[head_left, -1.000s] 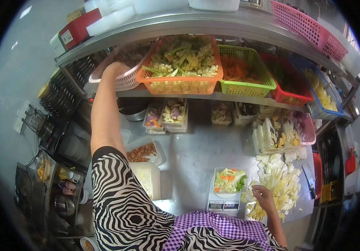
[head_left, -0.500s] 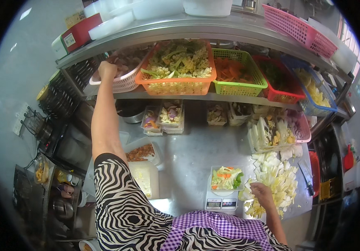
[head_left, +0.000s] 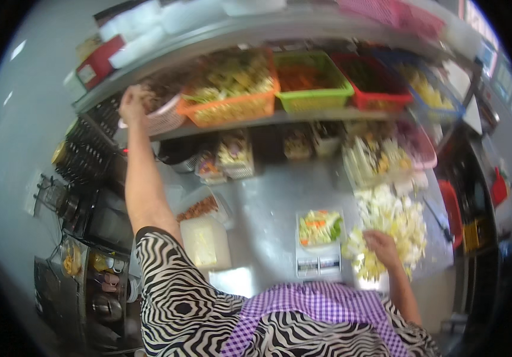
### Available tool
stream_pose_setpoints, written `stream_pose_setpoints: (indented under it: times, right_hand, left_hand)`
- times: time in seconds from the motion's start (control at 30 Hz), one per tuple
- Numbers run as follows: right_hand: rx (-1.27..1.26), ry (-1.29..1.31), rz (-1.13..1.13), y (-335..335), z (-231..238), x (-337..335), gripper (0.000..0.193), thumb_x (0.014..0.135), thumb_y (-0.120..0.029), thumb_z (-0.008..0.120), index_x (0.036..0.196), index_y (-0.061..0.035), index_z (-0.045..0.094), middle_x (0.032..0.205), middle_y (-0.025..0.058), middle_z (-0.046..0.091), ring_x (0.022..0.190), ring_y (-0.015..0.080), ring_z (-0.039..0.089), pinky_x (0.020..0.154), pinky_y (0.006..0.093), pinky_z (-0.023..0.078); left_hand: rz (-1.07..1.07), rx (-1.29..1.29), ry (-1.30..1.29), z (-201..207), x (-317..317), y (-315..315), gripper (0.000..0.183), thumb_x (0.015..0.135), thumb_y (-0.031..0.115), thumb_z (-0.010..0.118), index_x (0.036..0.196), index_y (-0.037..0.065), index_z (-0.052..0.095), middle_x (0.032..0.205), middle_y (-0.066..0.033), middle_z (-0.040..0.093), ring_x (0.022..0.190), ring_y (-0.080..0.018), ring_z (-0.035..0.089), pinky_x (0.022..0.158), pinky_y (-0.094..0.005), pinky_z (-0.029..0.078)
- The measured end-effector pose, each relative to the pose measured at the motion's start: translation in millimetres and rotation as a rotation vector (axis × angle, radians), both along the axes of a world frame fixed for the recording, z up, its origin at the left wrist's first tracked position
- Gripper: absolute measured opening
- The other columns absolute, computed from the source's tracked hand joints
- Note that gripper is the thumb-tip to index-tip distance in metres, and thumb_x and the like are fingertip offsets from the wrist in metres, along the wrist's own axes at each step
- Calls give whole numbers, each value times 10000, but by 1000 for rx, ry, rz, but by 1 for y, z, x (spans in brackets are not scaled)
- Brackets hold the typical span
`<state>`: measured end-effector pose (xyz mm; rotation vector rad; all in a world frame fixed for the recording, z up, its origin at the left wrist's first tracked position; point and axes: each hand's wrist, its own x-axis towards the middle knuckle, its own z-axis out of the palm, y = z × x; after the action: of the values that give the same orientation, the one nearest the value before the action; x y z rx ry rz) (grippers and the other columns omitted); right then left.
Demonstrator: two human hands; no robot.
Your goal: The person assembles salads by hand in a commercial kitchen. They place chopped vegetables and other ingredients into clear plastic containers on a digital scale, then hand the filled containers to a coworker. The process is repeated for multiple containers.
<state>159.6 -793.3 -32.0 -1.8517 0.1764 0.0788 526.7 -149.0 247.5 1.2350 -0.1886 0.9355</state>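
Note:
My left hand (head_left: 132, 107), arm stretched up, is at the left rim of a pale pink basket (head_left: 168, 117) on the shelf. Its fingers are closed over the brownish-grey food pieces inside; what they hold is blurred. My right hand (head_left: 382, 247) hovers low over a pile of chopped pale cabbage (head_left: 390, 217), its fingers loosely apart and nothing seen in them. Left of that hand a clear tray of mixed cut vegetables (head_left: 320, 228), with carrot and green leaf, sits on a white kitchen scale (head_left: 318, 266).
Orange (head_left: 229, 111), green (head_left: 315, 102) and red (head_left: 381, 102) baskets of vegetables line the shelf, with a blue basket (head_left: 446, 113) at its right end. Packed trays (head_left: 236, 156) stand below. A knife (head_left: 437, 219) lies right of the cabbage. A white tub (head_left: 205, 243) is near my left arm.
The view has shifted and tilted, blurring the shelf. My left hand has drawn slightly up and out toward the basket's left rim. My right hand stays by the cabbage.

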Motion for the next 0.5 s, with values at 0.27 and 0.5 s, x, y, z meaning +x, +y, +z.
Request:
stream_pose_setpoints:
  times: [0.27, 0.5]
  right_hand:
    - [72, -4, 16, 12, 4, -7, 305, 905, -186, 627, 1170, -35, 627, 1007, 47, 672, 822, 114, 598, 719, 263, 503]
    - [-113, -230, 74, 39, -6, 29, 524, 854, -208, 675, 1331, -67, 508, 1253, 118, 576, 856, 189, 624, 774, 320, 525]
  left_hand:
    - [-452, 360, 442, -94, -187, -279, 240, 923, 186, 635, 1119, 47, 641, 841, -55, 691, 635, -92, 597, 532, -194, 439]
    - [-654, 1025, 539, -294, -241, -400, 286, 793, 169, 716, 1062, 73, 688, 883, -87, 676, 784, -250, 658, 692, -335, 517]
